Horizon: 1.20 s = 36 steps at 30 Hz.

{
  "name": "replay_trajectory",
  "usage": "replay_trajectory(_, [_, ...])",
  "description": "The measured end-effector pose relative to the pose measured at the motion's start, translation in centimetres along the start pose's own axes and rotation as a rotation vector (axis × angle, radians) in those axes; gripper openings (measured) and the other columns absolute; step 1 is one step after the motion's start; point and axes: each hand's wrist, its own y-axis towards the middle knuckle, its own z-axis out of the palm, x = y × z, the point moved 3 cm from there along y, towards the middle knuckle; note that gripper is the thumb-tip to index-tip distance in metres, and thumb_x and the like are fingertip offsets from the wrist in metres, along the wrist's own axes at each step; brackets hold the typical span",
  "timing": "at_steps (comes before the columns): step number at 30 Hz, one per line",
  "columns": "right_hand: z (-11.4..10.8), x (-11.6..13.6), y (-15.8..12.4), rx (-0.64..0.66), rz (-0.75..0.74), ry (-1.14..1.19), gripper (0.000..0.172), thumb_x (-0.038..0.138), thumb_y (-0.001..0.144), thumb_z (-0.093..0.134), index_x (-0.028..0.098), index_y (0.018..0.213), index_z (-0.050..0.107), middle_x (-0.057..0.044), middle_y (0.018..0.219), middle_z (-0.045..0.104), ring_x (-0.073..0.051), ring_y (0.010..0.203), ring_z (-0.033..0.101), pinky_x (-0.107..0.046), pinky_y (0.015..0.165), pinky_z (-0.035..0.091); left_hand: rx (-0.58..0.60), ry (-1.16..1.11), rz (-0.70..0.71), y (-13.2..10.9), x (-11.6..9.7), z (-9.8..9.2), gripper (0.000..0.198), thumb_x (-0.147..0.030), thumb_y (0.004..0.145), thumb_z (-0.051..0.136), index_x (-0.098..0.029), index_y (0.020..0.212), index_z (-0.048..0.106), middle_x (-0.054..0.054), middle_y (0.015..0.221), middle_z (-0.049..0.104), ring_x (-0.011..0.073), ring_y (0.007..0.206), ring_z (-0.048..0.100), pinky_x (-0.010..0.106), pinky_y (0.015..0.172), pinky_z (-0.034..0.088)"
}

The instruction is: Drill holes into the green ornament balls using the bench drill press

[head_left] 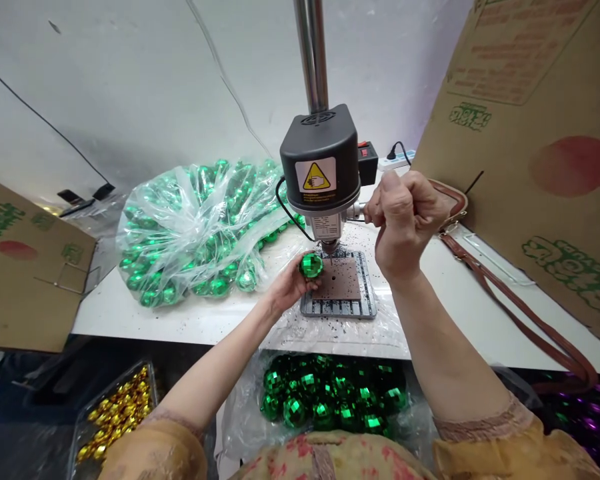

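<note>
Green ball (311,265), pinched by left hand (290,283) under drill (321,167) beside bagged balls (195,227); right hand (405,217) clenches lever (357,212).

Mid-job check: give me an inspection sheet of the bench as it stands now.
Surface: white table, black specks around the drill base.
Job's things: bench drill; green ball held just left of its spindle.
Clutter: bag of green balls on the table; brown strap at right.
Grippers: left hand grips the green ball; right hand closed on the lever.
Cables: black cable at the drill head; power strip behind.
Surroundings: cardboard box left, cardboard carton right; below the table, more green balls, gold balls, purple balls.
</note>
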Motion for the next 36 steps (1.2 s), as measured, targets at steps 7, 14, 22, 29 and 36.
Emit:
replay_trajectory(7, [0.0, -0.1, -0.1, 0.003, 0.013, 0.007, 0.045, 0.035, 0.094, 0.062, 0.020, 0.058, 0.039, 0.007, 0.051, 0.036, -0.004, 0.045, 0.040, -0.027, 0.047, 0.028, -0.021, 0.154, 0.114, -0.8, 0.3, 0.2, 0.058, -0.045, 0.078, 0.083, -0.020, 0.124, 0.058, 0.005, 0.100, 0.069, 0.0140, 0.073, 0.066, 0.026, 0.063, 0.053])
replay_trajectory(14, [0.2, 0.3, -0.1, 0.021, -0.004, 0.012, 0.045, 0.036, 0.094, 0.062, 0.020, 0.060, 0.037, 0.007, 0.050, 0.035, -0.004, 0.044, 0.037, -0.028, 0.045, 0.026, -0.004, 0.531, 0.377, 0.0, 1.2, -0.4, 0.066, -0.047, 0.074, 0.087, -0.018, 0.124, 0.056, 0.007, 0.110, 0.068, 0.0185, 0.095, 0.065, 0.032, 0.085, 0.054])
replay_trajectory(22, [0.0, 0.2, -0.2, 0.023, -0.011, -0.030, 0.043, 0.033, 0.096, 0.059, 0.020, 0.060, 0.039, 0.007, 0.053, 0.037, -0.004, 0.046, 0.038, -0.027, 0.048, 0.029, 0.014, 0.753, 0.393, 1.6, 1.5, -0.1, 0.065, -0.048, 0.079, 0.081, -0.017, 0.131, 0.057, 0.009, 0.114, 0.070, 0.0222, 0.098, 0.066, 0.035, 0.086, 0.053])
replay_trajectory(29, [0.0, 0.1, -0.3, 0.023, 0.008, -0.042, 0.046, 0.036, 0.096, 0.058, 0.021, 0.059, 0.037, 0.006, 0.053, 0.035, -0.005, 0.047, 0.035, -0.030, 0.050, 0.029, -0.061, 1.001, 0.413, 1.5, 1.3, 1.1, 0.063, -0.042, 0.075, 0.083, -0.018, 0.129, 0.061, 0.004, 0.096, 0.069, 0.0155, 0.074, 0.059, 0.029, 0.068, 0.049])
replay_trajectory(36, [0.0, 0.1, -0.2, 0.026, 0.028, -0.022, 0.046, 0.035, 0.095, 0.060, 0.021, 0.059, 0.036, 0.006, 0.052, 0.035, -0.005, 0.046, 0.035, -0.029, 0.048, 0.027, -0.090, 1.009, 0.469, 0.8, 1.9, 2.1, 0.061, -0.038, 0.074, 0.084, -0.019, 0.127, 0.062, 0.007, 0.105, 0.071, 0.0218, 0.088, 0.063, 0.034, 0.078, 0.050])
